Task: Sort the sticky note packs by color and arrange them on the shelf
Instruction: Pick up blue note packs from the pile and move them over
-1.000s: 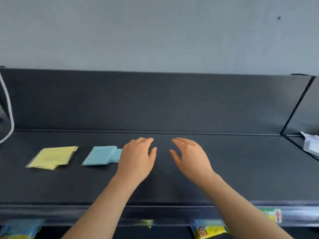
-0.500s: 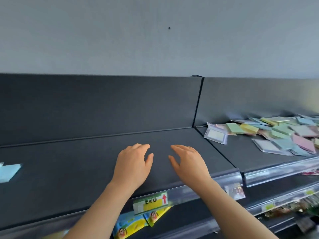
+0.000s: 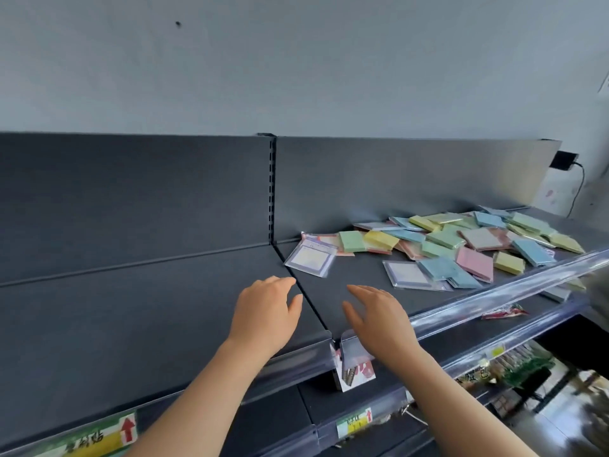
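Both your hands are free: your left hand [image 3: 267,311] and right hand [image 3: 379,319] hover side by side, fingers relaxed and holding nothing, over the seam between two sections of the dark shelf [image 3: 131,324]. The left section in front of you shows only bare metal. The right section carries the sticky note packs [image 3: 461,245], a loose, overlapping heap of blue, green, yellow and pink squares, well to the right of your right hand.

Expect each pack to be light, thin and fairly stiff. The film wrap looks glossy, so it will likely slide under a flat palm and skate on the metal. Nothing here seems fragile, though corners could crease.

Start with the nearest loose ones. A clear-sleeved pack [image 3: 309,257] lies alone at the heap's left edge, closest to you. A pink pack [image 3: 474,263] sits on top near the front rail [image 3: 494,285]. Pinch across two opposite edges, thumb on top, rather than clawing at a corner.
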Demonstrator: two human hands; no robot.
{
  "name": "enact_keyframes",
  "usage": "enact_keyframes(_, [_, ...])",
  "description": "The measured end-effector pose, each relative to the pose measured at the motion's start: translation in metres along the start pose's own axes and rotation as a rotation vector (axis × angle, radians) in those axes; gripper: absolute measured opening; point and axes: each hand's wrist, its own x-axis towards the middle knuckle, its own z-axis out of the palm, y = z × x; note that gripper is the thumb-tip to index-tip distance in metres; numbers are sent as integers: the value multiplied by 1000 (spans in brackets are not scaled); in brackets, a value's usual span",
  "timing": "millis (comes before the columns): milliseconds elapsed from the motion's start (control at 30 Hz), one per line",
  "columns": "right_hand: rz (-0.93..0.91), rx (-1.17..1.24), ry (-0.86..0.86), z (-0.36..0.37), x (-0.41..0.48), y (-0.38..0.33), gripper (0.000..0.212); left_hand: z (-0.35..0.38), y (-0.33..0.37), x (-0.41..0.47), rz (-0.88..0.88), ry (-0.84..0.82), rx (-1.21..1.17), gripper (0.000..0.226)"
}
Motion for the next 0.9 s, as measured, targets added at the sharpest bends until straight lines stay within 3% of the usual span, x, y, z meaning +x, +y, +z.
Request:
enact_keyframes(567, [232,35,47,-11,101,127,36,88,58,163,22,-167,-93,16])
enact_keyframes(767, [184,43,32,-11,139,163,33,114,76,202,0,-272,-57,65])
enact_keyframes(900, [96,61,37,-13,166,182,25,124,89,215,-40,-306,-5,71])
